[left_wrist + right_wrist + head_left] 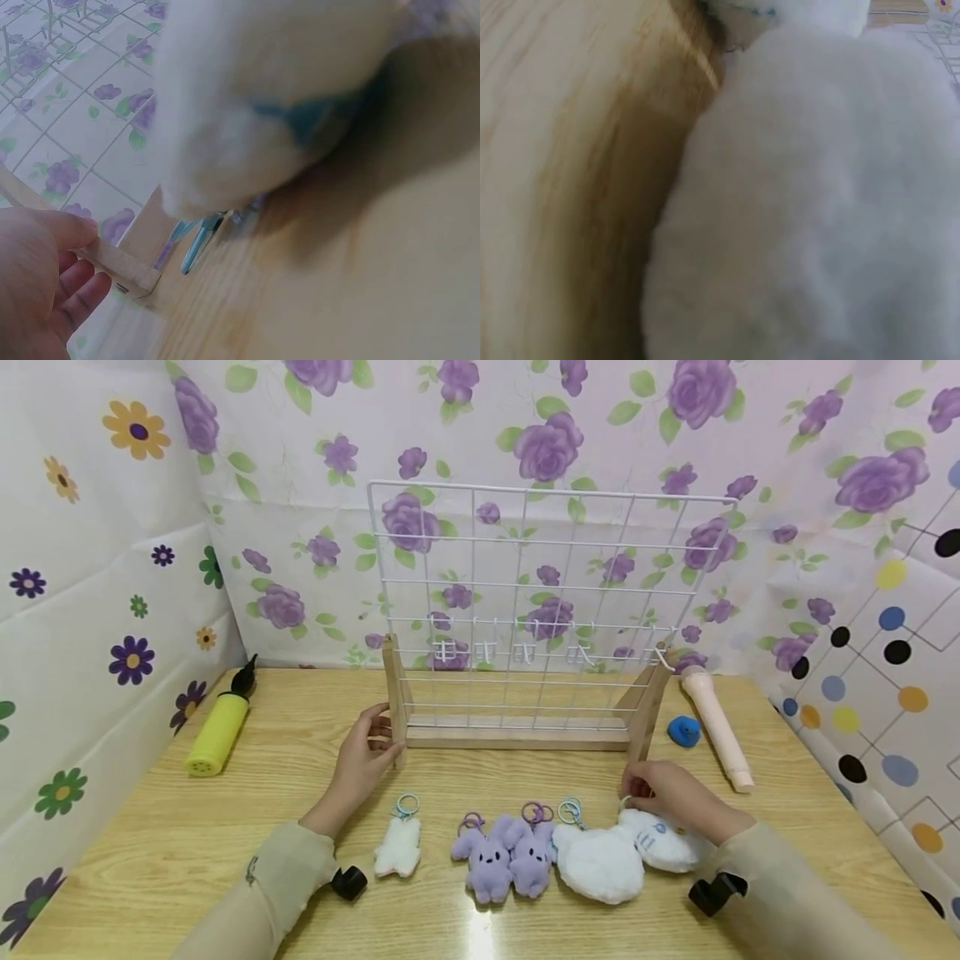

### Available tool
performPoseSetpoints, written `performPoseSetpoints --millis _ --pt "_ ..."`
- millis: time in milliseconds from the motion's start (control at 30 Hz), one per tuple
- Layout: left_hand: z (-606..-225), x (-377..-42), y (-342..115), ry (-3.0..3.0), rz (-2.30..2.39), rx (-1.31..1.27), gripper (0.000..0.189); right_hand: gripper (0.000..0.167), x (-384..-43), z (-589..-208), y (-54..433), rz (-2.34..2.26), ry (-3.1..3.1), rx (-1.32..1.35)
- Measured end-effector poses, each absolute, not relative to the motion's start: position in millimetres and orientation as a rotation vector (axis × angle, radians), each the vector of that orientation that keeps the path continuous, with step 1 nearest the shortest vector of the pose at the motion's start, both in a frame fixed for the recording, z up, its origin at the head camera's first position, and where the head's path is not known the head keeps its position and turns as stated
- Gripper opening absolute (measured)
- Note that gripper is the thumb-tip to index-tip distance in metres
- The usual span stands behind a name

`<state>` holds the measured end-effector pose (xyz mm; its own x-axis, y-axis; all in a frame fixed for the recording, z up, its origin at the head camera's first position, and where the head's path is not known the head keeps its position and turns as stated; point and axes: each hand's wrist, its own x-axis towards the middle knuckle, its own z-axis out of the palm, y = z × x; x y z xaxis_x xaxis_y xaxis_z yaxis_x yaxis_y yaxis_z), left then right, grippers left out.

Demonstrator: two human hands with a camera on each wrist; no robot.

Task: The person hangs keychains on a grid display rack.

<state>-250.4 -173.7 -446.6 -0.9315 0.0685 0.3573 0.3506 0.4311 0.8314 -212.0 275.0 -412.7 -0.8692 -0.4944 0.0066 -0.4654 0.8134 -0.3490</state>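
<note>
A white wire grid rack (525, 560) stands on a wooden base with wooden side posts. My left hand (366, 752) holds the left post low down, thumb on one side and fingers on the other, as the left wrist view also shows. My right hand (667, 793), fingers bent, grips the foot of the right post; its fingertips are partly hidden. Below that hand lies a white plush keychain with blue face marks (663, 843), beside a bigger round white plush keychain (600, 864). A small white plush keychain (399, 847) lies nearest my left hand.
Two purple rabbit plush keychains (490, 868) lie between the white ones. Several white hooks (523, 652) hang on the grid. A yellow hand pump (219, 732) is at left; a blue rubber duck (684, 731) and a pale pink tube (717, 727) are at right.
</note>
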Motion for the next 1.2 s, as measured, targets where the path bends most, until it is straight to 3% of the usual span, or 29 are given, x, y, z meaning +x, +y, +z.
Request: performPoseSetpoints --millis 567,1200 --pt "-451 -251 -171 -2.425 -1.509 -0.348 0.067 0.006 -201 -409 289 -0.728 2.923 -0.739" --pt "-449 -251 -172 -2.425 -1.496 -0.361 0.067 0.008 -184 -371 301 -0.746 3.092 -0.700"
